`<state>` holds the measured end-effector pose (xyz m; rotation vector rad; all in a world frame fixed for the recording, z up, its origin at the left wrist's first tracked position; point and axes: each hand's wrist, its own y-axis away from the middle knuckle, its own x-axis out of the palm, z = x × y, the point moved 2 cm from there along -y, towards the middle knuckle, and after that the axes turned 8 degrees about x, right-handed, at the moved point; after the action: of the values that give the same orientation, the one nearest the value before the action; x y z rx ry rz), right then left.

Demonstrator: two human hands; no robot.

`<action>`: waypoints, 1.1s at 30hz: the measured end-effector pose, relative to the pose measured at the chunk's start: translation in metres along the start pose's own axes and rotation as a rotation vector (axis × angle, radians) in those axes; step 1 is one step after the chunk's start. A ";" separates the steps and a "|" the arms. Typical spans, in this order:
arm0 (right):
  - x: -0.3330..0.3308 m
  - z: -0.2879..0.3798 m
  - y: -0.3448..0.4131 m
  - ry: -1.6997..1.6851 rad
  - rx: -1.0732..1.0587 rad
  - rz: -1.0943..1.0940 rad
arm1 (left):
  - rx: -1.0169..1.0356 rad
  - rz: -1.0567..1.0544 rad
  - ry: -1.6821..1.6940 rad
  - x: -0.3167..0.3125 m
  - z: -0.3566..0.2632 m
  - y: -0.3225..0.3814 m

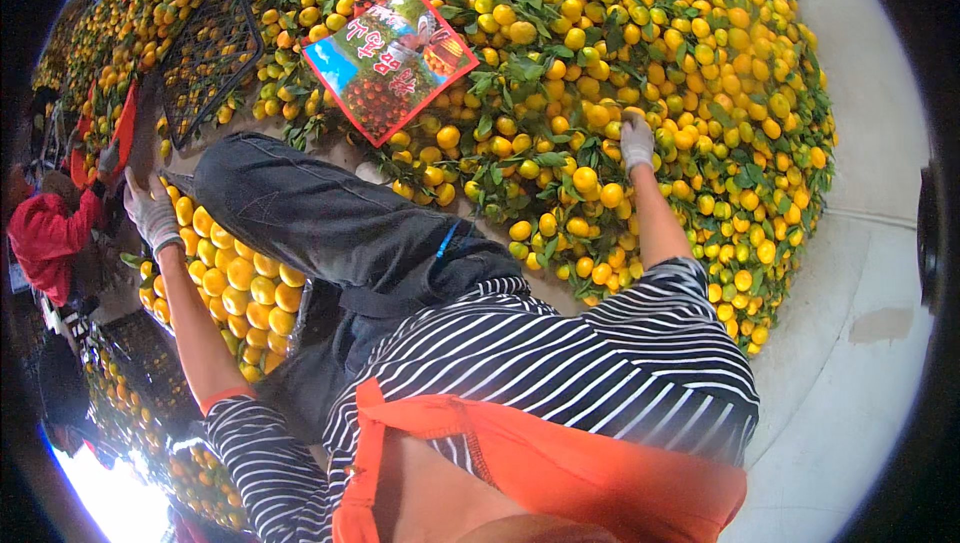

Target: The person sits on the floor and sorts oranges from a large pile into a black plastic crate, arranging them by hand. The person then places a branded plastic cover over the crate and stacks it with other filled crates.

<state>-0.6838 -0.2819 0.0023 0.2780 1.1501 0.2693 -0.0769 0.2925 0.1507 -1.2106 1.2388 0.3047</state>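
My left hand (152, 214), in a pale knit glove, reaches past my knee at the left. Its fingers are spread at the far edge of a crate of mandarins (236, 284), and I see nothing in them. The fruit in this crate sits close together, in rows. On the other side, my right hand (637, 141), gloved too, is in the big heap of mandarins (697, 134) with green leaves among them. Its fingertips are against the fruit; whether they grip a mandarin is hidden.
A printed sheet (394, 55) with a red border lies on the heap. Left of it, a black plastic mesh crate (210, 55) leans tilted among the fruit. A person in a red jacket (52, 235) is at the far left. Pale concrete floor (862, 168) borders the heap at right.
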 end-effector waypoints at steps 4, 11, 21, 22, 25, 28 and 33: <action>0.007 0.064 -0.052 0.374 0.055 0.083 | 0.253 -0.123 0.188 -0.050 -0.072 -0.002; 0.082 0.076 0.047 0.988 -0.245 0.117 | 0.279 0.038 0.736 -0.044 -0.228 0.054; 0.036 0.027 0.072 0.482 -0.172 0.383 | -0.150 0.769 1.280 0.086 -0.321 0.147; 0.022 0.031 0.053 0.448 -0.122 0.382 | -0.168 0.666 1.380 0.089 -0.313 0.143; 0.017 0.060 0.002 0.428 -0.147 0.075 | -0.660 0.709 1.551 0.095 -0.295 0.140; 0.061 0.085 -0.021 0.232 -0.213 0.168 | -0.625 0.730 1.553 0.092 -0.293 0.139; 0.121 0.085 0.001 0.785 -0.243 0.406 | -0.593 0.743 1.609 0.086 -0.294 0.144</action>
<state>-0.5589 -0.2457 -0.0682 0.1880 1.8093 0.9279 -0.3133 0.0743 0.0473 -1.4079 3.1908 0.1927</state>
